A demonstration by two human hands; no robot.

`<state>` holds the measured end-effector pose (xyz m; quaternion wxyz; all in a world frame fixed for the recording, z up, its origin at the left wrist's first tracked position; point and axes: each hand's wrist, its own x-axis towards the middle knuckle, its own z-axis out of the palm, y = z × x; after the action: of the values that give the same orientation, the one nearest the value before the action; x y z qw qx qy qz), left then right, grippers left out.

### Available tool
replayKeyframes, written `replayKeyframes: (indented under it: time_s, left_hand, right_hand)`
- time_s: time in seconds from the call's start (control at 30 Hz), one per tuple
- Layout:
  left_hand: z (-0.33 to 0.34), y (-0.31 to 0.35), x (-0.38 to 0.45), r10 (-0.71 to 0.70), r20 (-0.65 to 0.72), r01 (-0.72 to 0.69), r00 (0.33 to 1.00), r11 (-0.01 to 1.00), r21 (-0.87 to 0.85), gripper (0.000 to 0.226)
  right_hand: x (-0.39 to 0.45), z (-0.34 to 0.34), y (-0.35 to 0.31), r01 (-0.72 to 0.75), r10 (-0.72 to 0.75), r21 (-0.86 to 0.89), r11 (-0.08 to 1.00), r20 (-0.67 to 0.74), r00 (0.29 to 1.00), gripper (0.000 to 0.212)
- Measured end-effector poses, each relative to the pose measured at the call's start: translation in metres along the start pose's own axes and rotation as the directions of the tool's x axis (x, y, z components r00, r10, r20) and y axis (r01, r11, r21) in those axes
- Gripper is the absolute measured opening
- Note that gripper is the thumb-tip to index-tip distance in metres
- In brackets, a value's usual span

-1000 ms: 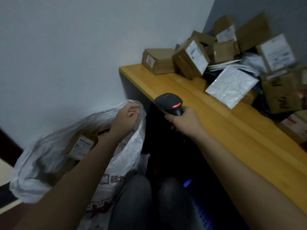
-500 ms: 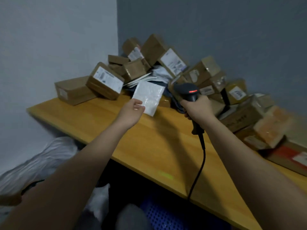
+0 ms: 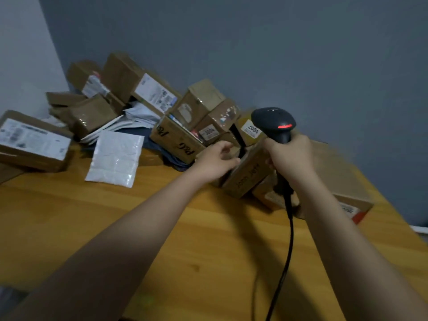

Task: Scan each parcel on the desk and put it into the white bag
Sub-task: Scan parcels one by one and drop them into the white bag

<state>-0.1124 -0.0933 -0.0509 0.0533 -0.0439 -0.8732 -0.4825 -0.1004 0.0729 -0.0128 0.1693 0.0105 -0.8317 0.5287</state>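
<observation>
At the desk's far middle, the left hand [image 3: 214, 162] curls loosely onto a small brown cardboard parcel [image 3: 249, 173], not yet clamped; the right hand [image 3: 288, 158] grips a black corded barcode scanner [image 3: 274, 123] just right of it. Its long axis runs diagonally away.

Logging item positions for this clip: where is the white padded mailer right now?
In the head view the white padded mailer lies flat on the wooden desk, left of centre, between the big labelled box and the P&G box, untouched.
</observation>
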Motion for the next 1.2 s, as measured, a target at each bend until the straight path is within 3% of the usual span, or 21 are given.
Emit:
replayKeyframes:
  time_s: [0.2,0.4,0.53,0.63,0.83,1.0,1.13,1.2]
  left_hand:
    - [0.053,0.027,0.012,0.079,0.096,-0.091,0.992,0.987,0.133,0.085]
    - [0.072,0.042,0.004,0.107,0.043,-0.115,0.993,0.907,0.404,0.069]
    - [0.063,0.034,-0.018,0.220,-0.115,-0.155,0.969,0.898,0.412,0.048]
    - [0.050,0.020,-0.039,0.283,-0.289,-0.146,0.914,0.897,0.416,0.046]
    - [0.012,-0.010,-0.089,0.116,-0.360,-0.068,0.926,0.987,0.143,0.074]
    - [-0.046,-0.051,-0.147,0.213,-0.315,-0.097,0.925,0.932,0.348,0.079]
    - [-0.089,-0.093,-0.196,0.344,-0.107,-0.197,0.933,0.736,0.648,0.076]
    - [-0.105,-0.116,-0.220,0.293,-0.052,-0.190,0.955,0.735,0.651,0.064]
  right_hand:
    - [-0.004,-0.043,0.034,-0.085,0.091,0.108,0.991,-0.048,0.995,0.011]
    - [-0.015,-0.055,0.055,-0.110,0.113,0.117,0.987,-0.019,0.993,0.014]
    - [-0.022,-0.059,0.065,-0.112,0.112,0.155,0.982,0.005,0.994,0.014]
    - [-0.030,-0.056,0.063,-0.099,0.093,0.172,0.980,0.038,0.995,0.013]
    - [-0.053,-0.030,0.046,-0.120,0.080,0.241,0.963,0.170,0.982,0.011]
    - [-0.073,0.000,0.030,-0.124,0.053,0.264,0.957,0.260,0.964,0.011]
    - [-0.094,0.038,0.011,-0.114,0.020,0.192,0.975,0.437,0.899,0.017]
    - [-0.105,0.058,0.003,-0.139,0.031,0.180,0.974,0.501,0.865,0.016]
